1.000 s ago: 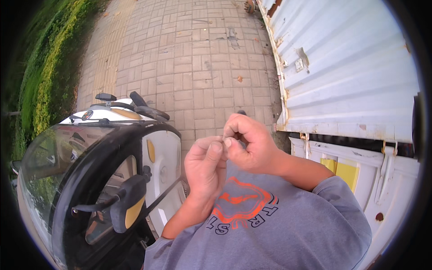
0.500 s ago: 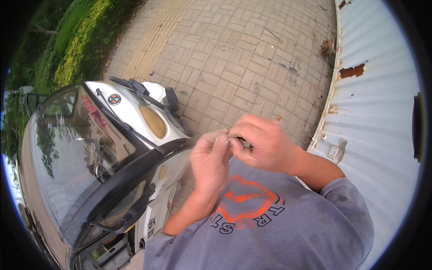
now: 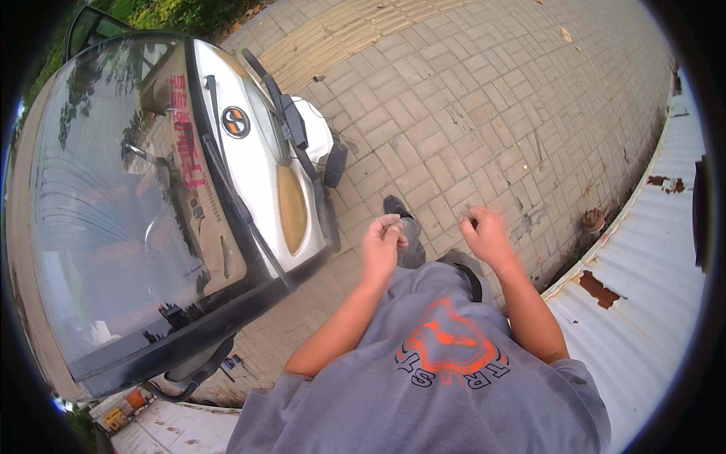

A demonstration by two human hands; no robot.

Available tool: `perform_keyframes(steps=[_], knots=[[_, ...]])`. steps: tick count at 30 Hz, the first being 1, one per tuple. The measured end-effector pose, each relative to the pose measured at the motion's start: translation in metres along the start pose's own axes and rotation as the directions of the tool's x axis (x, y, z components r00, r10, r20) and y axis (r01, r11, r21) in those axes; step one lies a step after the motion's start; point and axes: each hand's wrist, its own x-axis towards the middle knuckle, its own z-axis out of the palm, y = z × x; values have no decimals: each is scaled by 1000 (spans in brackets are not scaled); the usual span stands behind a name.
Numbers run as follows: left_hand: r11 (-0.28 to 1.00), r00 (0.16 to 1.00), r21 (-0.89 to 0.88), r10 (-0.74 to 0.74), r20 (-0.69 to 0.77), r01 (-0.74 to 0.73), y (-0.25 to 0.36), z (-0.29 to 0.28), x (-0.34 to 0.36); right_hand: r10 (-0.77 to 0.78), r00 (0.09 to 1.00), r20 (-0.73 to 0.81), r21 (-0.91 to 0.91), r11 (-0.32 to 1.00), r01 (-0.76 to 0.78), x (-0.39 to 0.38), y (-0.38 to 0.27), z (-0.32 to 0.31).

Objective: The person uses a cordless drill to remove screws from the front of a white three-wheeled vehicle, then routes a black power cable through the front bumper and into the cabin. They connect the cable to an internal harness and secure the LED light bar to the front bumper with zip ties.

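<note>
My left hand [image 3: 383, 244] is raised in front of my grey shirt [image 3: 393, 378], thumb and fingers pinched together. A tiny thing may be between its fingertips, too small to name. Level with it, a short gap to the right, my right hand [image 3: 488, 237] is closed with the fingers curled in; whether it holds anything is hidden. The hands are apart and touch nothing else that I can see. Nearest to my left hand is the white front of a small vehicle [image 3: 261, 163], with its large windscreen [image 3: 98, 212] and a black wiper [image 3: 234, 189].
Paving bricks [image 3: 431, 129] spread ahead, with a yellowish ribbed strip [image 3: 340, 34] farther off. A corrugated metal sheet [image 3: 643, 333] with rusty holes runs along my right. By its edge sits a rusty brown object [image 3: 592, 220]. My dark shoe [image 3: 394, 206] is below my hands.
My hands, fingertip to fingertip half a second ago, have separated, the right one moving right. My view has shifted; the vehicle fills more of the left side and my shoe is visible.
</note>
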Motion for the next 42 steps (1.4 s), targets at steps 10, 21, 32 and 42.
perform_keyframes(steps=[10,21,32,42], knots=[[966,840,-112,-258,-478,233,-32,-85,132,-180,772,610,243,969,34,229,3,214],[740,459,-641,-651,-604,206,-95,-10,112,-347,377,858,420,898,-130,376,-46,446],[757,638,-648,-540,-549,83,-57,-21,229,-348,538,767,119,903,414,400,-16,295],[524,673,-783,-447,-589,-336,-47,-101,403,-149,661,736,-156,912,379,419,123,55]])
